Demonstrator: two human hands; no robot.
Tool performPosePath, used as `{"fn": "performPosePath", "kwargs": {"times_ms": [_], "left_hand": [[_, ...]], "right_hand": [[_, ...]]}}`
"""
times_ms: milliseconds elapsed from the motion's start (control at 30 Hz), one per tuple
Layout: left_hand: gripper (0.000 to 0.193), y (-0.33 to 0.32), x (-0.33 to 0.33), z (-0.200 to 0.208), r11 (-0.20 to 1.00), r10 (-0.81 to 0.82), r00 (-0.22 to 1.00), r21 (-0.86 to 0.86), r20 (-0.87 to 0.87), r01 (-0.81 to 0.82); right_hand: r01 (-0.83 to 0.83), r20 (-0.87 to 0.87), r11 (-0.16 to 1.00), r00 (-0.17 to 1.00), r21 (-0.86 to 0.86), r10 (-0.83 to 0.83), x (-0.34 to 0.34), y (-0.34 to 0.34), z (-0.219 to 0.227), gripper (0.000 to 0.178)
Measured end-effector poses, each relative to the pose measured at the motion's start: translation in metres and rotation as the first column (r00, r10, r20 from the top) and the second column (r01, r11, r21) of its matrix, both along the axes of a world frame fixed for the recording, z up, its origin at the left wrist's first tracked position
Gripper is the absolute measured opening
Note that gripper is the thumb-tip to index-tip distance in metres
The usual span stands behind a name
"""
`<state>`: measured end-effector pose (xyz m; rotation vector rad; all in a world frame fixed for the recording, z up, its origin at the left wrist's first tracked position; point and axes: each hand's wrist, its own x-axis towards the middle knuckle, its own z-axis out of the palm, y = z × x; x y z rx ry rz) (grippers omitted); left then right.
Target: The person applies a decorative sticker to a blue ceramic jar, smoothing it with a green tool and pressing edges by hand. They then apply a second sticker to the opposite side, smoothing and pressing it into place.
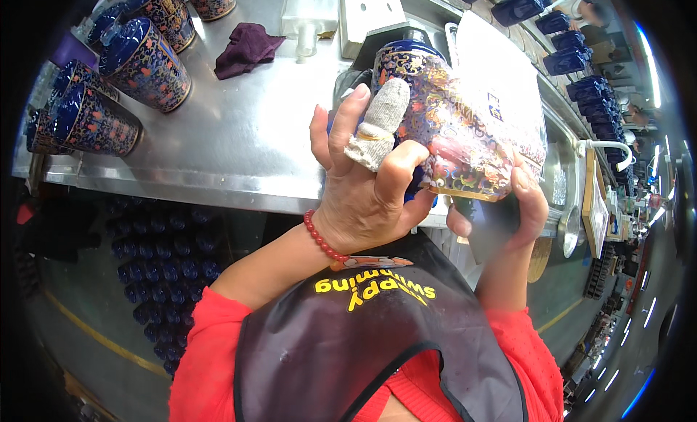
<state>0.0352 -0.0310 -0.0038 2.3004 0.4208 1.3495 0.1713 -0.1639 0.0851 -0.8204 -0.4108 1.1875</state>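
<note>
A dark blue bottle (411, 50) with a floral pattern is tilted over the bench edge in front of me. A clear patterned film (472, 150), like a decal, spreads from its side toward the right. My left hand (367, 171) is at the bottle, its thumb and bent forefinger closed at the lower edge. A grey cloth finger cover with a yellow band sits on one finger, against the bottle's side. My right hand (528, 208) grips the film's lower right edge with the thumb on top. A smeared dark grey shape (494, 222) shows by its palm; I cannot make it out.
Several patterned blue bottles (149, 66) stand at the left of the metal bench (218, 146). Behind lie a purple cloth (248, 48), a clear container (311, 15) and a white block (369, 15). White sheets (501, 66) lie right of the bottle. Blue pieces fill racks at the right.
</note>
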Motion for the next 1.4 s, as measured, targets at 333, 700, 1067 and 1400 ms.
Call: {"fn": "performPosePath", "kwargs": {"times_ms": [333, 700, 1067, 1400], "left_hand": [[0.014, 0.012, -0.012, -0.001, 0.979, 0.128, 0.989, 0.151, 0.077, -0.138], [0.015, 0.013, -0.03, -0.021, 0.973, 0.12, 0.987, 0.183, 0.11, -0.139], [0.021, 0.02, -0.03, -0.028, 0.994, 0.071, 0.995, -0.083, 0.068, -0.066], [0.027, 0.011, -0.032, -0.024, 0.967, -0.086, 0.993, -0.235, 0.085, 0.103]], "right_hand": [[-0.051, -0.123, 0.992, 0.99, 0.113, 0.065, -0.004, 0.002, -0.007, 0.051], [-0.018, 0.031, 1.0, 0.999, -0.012, 0.018, 0.001, -0.013, -0.02, 0.049], [0.033, 0.143, 0.992, 0.99, -0.119, -0.016, 0.012, -0.032, -0.029, 0.017], [0.033, 0.132, 0.997, 0.991, -0.068, -0.024, 0.001, -0.019, -0.013, 0.039]]}}
